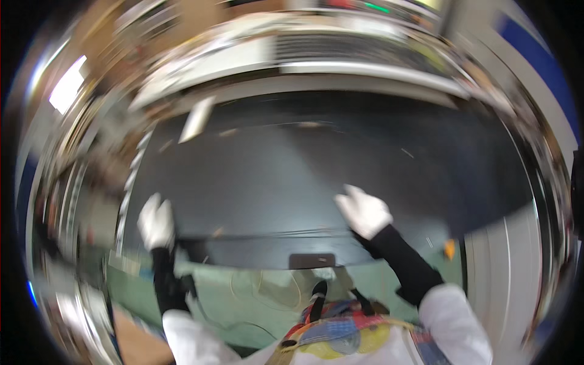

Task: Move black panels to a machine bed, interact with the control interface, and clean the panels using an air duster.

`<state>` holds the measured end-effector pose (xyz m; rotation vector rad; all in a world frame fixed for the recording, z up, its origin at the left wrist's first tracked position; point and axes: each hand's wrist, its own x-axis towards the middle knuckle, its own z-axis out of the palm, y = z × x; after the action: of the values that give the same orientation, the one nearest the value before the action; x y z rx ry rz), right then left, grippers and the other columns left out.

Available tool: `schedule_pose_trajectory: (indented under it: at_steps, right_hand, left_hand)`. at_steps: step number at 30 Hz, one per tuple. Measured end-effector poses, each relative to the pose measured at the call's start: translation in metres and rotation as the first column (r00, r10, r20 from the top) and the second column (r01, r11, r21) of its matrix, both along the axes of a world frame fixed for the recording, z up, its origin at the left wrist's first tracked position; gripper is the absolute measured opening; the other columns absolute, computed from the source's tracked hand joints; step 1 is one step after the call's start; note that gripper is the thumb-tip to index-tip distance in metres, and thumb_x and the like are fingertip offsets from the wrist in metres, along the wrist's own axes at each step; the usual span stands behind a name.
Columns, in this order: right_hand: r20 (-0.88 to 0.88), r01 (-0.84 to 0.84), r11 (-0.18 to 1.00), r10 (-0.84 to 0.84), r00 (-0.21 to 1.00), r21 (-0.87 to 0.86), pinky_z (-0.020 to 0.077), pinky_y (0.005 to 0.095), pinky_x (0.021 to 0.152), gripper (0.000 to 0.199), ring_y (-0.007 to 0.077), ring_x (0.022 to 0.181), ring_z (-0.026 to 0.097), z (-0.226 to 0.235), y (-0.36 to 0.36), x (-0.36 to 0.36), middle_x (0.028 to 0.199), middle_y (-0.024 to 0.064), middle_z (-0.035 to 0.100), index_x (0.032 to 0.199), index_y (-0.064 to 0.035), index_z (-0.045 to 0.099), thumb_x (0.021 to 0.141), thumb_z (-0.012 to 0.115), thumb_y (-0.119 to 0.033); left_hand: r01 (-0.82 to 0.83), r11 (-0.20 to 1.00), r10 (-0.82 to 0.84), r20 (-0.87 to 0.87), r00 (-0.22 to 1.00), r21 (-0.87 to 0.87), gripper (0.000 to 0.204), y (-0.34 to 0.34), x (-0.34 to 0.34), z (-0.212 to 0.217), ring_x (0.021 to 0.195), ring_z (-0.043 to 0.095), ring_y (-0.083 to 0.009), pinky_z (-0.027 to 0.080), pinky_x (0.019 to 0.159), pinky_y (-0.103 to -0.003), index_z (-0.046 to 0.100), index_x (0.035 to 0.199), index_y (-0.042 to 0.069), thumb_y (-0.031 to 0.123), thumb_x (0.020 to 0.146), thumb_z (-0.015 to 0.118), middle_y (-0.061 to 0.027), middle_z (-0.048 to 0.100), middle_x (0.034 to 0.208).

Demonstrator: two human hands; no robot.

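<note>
A large black sheet (292, 176) of fabric or film lies spread over a wide table and fills the middle of the view. My left hand (156, 221), in a white glove with a black sleeve, rests on the sheet's near left edge. My right hand (364, 211), gloved the same way, lies flat on the sheet near its front edge, right of centre. Whether either hand grips the sheet is hidden by motion blur. A small dark rectangular tag (311, 260) sits at the sheet's near edge between my hands.
A white strip of paper (196, 118) lies at the sheet's far left. A pale table edge (505, 267) shows at the right, with a small orange object (449, 248) beside it. A green floor (243, 292) and thin cables lie below. Blurred shelves stand behind.
</note>
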<state>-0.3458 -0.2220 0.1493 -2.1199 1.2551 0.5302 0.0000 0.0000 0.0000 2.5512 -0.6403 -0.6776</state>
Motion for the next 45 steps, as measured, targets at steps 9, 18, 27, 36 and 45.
schedule_pose_trajectory:
  at_steps: [9, 18, 27, 36, 45]
  right_hand:
    - [0.730, 0.500, 0.861, -0.280, 0.624, -0.097, 0.0503, 0.0477, 0.081, 0.033, 0.0383, 0.088, 0.064, -0.101, 0.044, -0.020, 0.093, 0.0191, 0.066, 0.107, -0.0086, 0.060, 0.093, 0.047, -0.035]
    - [0.313, 0.986, -0.164, -0.936, -0.161, 0.015, 0.0480, 0.0445, 0.090, 0.036, 0.0364, 0.105, 0.061, -0.213, 0.326, -0.285, 0.112, 0.0186, 0.064, 0.113, -0.0071, 0.062, 0.087, 0.050, -0.030]
    - [0.170, -0.017, -0.775, -0.117, -0.978, -0.632, 0.0487, 0.0486, 0.089, 0.045, 0.0417, 0.096, 0.064, -0.342, 0.716, -0.402, 0.102, 0.0267, 0.065, 0.107, 0.0023, 0.060, 0.080, 0.057, -0.033]
    - [0.078, 0.071, -0.916, -0.110, -0.991, -0.394, 0.0483, 0.0450, 0.084, 0.052, 0.0406, 0.093, 0.064, -0.420, 0.821, -0.364, 0.094, 0.0253, 0.067, 0.097, 0.0021, 0.067, 0.096, 0.045, -0.045]
    - [0.015, 0.081, -0.978, -0.086, -0.996, -0.194, 0.0466, 0.0426, 0.088, 0.047, 0.0388, 0.101, 0.062, -0.395, 0.863, -0.317, 0.101, 0.0249, 0.066, 0.103, 0.0022, 0.066, 0.094, 0.052, -0.042]
  left_hand:
    - [0.856, 0.323, -0.565, 0.644, 0.516, -0.403, 0.031, -0.190, -0.042, 0.027, 0.113, 0.055, -0.0370, 0.042, 0.101, -0.040, 0.057, 0.120, -0.008, 0.005, 0.092, 0.053, -0.0258, 0.058, 0.121]
    - [0.575, -0.705, -0.707, 0.469, -0.529, -0.415, 0.035, -0.122, -0.478, -0.038, 0.111, 0.056, -0.0358, 0.044, 0.098, -0.043, 0.060, 0.115, 0.000, 0.011, 0.081, 0.060, -0.0182, 0.061, 0.116]
    - [0.604, -0.790, -0.610, 0.244, -0.754, -0.109, 0.049, 0.050, -0.837, -0.167, 0.117, 0.051, -0.0385, 0.043, 0.099, -0.044, 0.048, 0.129, 0.001, 0.026, 0.088, 0.054, -0.0219, 0.053, 0.128]
    - [0.662, -0.692, -0.566, 0.353, -0.745, 0.288, 0.046, 0.082, -0.871, -0.195, 0.105, 0.056, -0.0332, 0.045, 0.091, -0.044, 0.054, 0.120, -0.001, 0.032, 0.088, 0.055, -0.0181, 0.057, 0.112]
    - [0.640, -0.679, -0.723, -0.179, -0.667, 0.359, 0.068, 0.057, -0.778, -0.204, 0.109, 0.054, -0.0445, 0.042, 0.094, -0.050, 0.060, 0.103, -0.002, 0.059, 0.093, 0.032, -0.0288, 0.060, 0.110]
